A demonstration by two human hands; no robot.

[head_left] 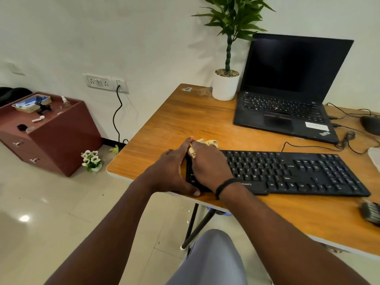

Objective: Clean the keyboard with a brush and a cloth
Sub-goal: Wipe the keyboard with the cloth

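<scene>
At the near edge of the wooden tabletop [178, 120], close to its left corner, lies the black keyboard [292, 173], stretching away to the right along that edge. The left hand [172, 171] clasps the keyboard's left end, thumb hooked against the near corner and fingers laid along the far side. The right hand [207, 163] rests over the leftmost keys, fingers curled round a bunched yellowish cloth [203, 144] whose folds poke out just beyond the knuckles at the keyboard's far left corner. A black band circles the right wrist. Farther back, toward the far edge, an open black laptop [287, 93] stands with a dark screen, and just left of it a white pot [225, 85] holds a green plant. A dark mouse [371, 124] sits at the right edge.
</scene>
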